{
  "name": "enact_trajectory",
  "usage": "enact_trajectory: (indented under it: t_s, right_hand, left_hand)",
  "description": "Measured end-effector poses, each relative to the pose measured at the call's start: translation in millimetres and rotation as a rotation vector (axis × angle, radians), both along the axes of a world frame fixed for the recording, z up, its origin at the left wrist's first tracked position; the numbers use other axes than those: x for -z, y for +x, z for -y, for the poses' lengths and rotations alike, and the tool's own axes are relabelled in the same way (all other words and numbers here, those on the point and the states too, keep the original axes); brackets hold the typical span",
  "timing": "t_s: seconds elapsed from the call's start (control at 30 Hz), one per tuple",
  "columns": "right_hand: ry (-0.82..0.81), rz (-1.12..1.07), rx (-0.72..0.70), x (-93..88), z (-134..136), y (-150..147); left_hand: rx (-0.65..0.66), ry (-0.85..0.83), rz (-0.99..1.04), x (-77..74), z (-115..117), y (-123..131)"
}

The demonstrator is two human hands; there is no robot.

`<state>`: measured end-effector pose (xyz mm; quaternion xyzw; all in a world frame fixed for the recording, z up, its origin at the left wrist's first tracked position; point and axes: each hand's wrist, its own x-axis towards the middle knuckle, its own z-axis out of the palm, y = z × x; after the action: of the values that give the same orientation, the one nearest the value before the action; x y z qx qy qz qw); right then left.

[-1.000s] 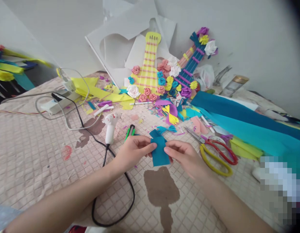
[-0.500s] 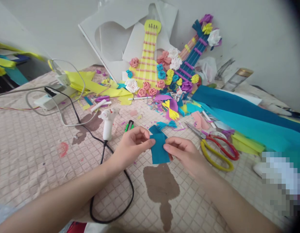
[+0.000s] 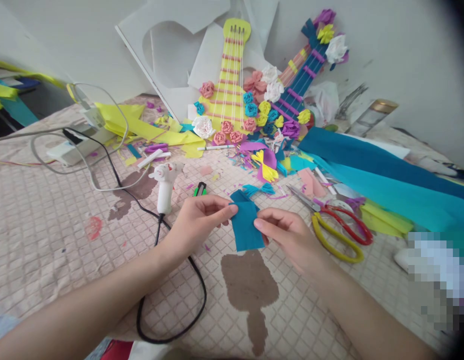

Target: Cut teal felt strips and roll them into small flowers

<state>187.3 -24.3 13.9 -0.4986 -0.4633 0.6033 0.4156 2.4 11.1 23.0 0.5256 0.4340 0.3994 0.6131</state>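
Between my two hands is a small blue piece of crepe paper (image 3: pixel 247 230), held above the table. My left hand (image 3: pixel 204 215) pinches its upper left edge, thumb in front. On the right edge, my right hand (image 3: pixel 284 227) grips it between thumb and fingers. Part of another blue paper piece (image 3: pixel 238 196) shows just behind it. A blue paper bow (image 3: pixel 260 189) lies a little farther back. Scissors (image 3: pixel 335 225) with red and yellow handles rest to the right of my right hand. A green box cutter (image 3: pixel 200 188) lies behind my left hand.
A white glue gun (image 3: pixel 165 192) stands left of my left hand, its black cable (image 3: pixel 205 300) looping toward me. Paper-covered yellow (image 3: pixel 227 95) and blue (image 3: pixel 300 87) guitars with paper flowers lean at the back. Blue crepe sheets (image 3: pixel 367 165) spread rightward; a power strip (image 3: pixel 72 147) sits left.
The blue paper stays in both hands, with its lower edge now slightly more tilted. The whole view has shifted a little.
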Motion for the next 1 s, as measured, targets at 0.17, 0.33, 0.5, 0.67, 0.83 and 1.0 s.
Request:
enact_trajectory:
  t_s: [0.17, 0.33, 0.5, 0.67, 0.83, 1.0]
  right_hand:
    - [0.000, 0.023, 0.017, 0.0, -0.5, 0.7]
    - [0.015, 0.034, 0.041, 1.2, 0.1, 1.5]
    - [0.027, 0.038, 0.037, 1.2, 0.9, 1.8]
    - [0.092, 0.160, 0.104, -3.8, 1.1, 0.4]
    - [0.290, 0.465, 0.242, -7.7, 7.6, -4.1]
    - [0.417, 0.490, 0.092, -7.6, 15.6, -9.5]
  left_hand:
    - [-0.008, 0.042, -0.045, -1.7, -0.2, -0.7]
    - [0.123, 0.051, -0.097, -3.3, 1.7, -0.8]
    - [0.173, 0.028, -0.125, 1.0, 1.7, -2.2]
    - [0.038, 0.084, -0.073, 4.7, -0.3, -1.6]
    - [0.082, 0.122, -0.024, -1.3, 6.4, 4.3]
    - [0.293, 0.021, 0.040, -4.3, 12.6, 9.0]
